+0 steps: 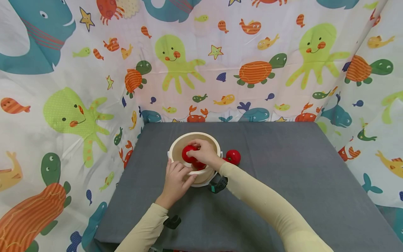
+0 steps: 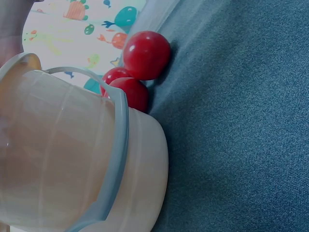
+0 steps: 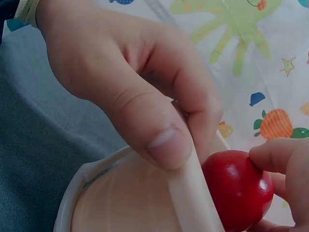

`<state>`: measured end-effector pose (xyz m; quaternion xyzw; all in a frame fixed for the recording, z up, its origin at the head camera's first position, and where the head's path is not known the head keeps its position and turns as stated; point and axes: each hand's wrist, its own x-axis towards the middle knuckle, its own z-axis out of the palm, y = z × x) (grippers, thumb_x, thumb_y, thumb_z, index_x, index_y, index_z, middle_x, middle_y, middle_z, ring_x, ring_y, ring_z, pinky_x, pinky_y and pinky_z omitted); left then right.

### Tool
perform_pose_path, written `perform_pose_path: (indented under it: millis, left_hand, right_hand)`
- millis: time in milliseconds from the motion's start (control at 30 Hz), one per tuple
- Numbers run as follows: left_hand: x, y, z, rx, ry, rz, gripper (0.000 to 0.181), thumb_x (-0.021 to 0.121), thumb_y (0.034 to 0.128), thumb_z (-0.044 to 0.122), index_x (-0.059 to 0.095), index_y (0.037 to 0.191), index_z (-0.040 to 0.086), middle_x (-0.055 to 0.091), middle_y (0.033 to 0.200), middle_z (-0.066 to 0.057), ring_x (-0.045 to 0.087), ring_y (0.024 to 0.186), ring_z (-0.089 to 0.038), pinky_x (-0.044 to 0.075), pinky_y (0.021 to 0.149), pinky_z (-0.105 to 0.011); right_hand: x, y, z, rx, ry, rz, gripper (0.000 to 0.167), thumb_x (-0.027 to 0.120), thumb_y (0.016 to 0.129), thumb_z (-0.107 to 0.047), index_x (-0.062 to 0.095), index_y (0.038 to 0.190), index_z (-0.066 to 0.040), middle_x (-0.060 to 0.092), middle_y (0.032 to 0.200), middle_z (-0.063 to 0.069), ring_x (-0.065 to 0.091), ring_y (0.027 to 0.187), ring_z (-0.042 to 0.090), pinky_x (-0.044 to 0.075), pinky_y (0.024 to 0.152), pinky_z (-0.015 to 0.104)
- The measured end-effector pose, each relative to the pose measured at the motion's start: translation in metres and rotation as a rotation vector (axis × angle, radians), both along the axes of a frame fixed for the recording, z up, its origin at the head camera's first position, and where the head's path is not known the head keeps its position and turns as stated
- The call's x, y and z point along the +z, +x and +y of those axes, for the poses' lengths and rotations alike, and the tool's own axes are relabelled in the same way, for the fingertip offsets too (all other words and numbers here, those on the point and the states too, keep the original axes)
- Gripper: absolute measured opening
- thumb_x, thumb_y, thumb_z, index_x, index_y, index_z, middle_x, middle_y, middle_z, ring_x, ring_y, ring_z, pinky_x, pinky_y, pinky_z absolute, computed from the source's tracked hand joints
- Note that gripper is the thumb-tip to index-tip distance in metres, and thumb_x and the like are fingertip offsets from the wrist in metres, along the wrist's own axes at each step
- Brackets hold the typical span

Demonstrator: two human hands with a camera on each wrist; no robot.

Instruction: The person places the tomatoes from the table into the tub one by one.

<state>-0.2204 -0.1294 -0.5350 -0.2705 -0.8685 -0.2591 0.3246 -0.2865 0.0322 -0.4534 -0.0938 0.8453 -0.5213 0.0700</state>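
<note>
A glossy round red object sits within the mouth of a cream bucket, pinched between the thumb and curled fingers of the person's right hand, a close grip that seems to suit something so smooth. Just below it, partly hidden, another red piece lies inside. The left hand clasps the near rim, thumb outside and fingers hooked over, probably to keep the bucket from shifting. The pale handle hangs down along the side, which leaves the mouth unobstructed. Beside the bucket, to its right, more red pieces rest on the grey surface, within easy reach. A sea-animal curtain hangs behind.
</note>
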Motion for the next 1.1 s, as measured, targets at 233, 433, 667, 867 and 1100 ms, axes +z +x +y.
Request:
perform_pose_path:
  millis: [233,433,667,867,1100]
  left_hand:
    - [-0.0012,-0.0005,-0.0008,0.002,-0.001,-0.013,0.020,0.071,0.0891,0.034,0.075,0.093,0.015,0.065,0.086,-0.005,0.057,0.099,-0.028,0.025,0.113,-0.078]
    - [-0.0021,-0.0007,-0.0012,-0.005,0.001,-0.004,0.025,0.069,0.0909,0.037,0.075,0.094,0.014,0.066,0.088,-0.005,0.058,0.099,-0.029,0.026,0.111,-0.079]
    - [-0.0023,-0.0010,-0.0009,-0.001,-0.005,0.011,0.021,0.074,0.0872,0.035,0.074,0.092,0.014,0.067,0.088,-0.006,0.058,0.098,-0.029,0.028,0.109,-0.080]
    - [-0.0026,-0.0009,-0.0007,0.007,-0.009,0.000,0.021,0.071,0.0887,0.035,0.074,0.092,0.014,0.065,0.086,-0.005,0.058,0.098,-0.029,0.028,0.109,-0.080]
    - [-0.0027,-0.0016,-0.0011,0.001,-0.005,0.012,0.033,0.062,0.0966,0.044,0.073,0.090,0.014,0.062,0.084,-0.005,0.057,0.096,-0.029,0.028,0.109,-0.079]
  right_hand:
    - [-0.0025,-0.0003,-0.0002,0.009,0.007,0.009,0.041,0.074,0.087,-0.019,0.068,0.127,-0.015,0.068,0.128,0.013,0.062,0.113,0.031,0.062,0.086,0.045]
    - [-0.0062,-0.0012,0.0000,0.019,0.007,0.010,0.040,0.074,0.088,-0.019,0.068,0.128,-0.014,0.068,0.128,0.014,0.062,0.112,0.030,0.062,0.085,0.044]
    - [-0.0070,-0.0001,0.0003,0.023,-0.021,-0.012,0.041,0.073,0.090,-0.018,0.066,0.129,-0.008,0.068,0.126,0.019,0.065,0.097,0.026,0.063,0.073,0.037]
    - [-0.0066,0.0003,-0.0006,0.001,-0.016,-0.016,0.039,0.073,0.091,-0.017,0.067,0.128,-0.009,0.069,0.124,0.016,0.065,0.093,0.024,0.063,0.073,0.036]
    - [-0.0047,0.0008,-0.0007,-0.001,-0.023,-0.016,0.037,0.072,0.092,-0.018,0.067,0.128,-0.008,0.069,0.124,0.016,0.066,0.093,0.024,0.063,0.080,0.044]
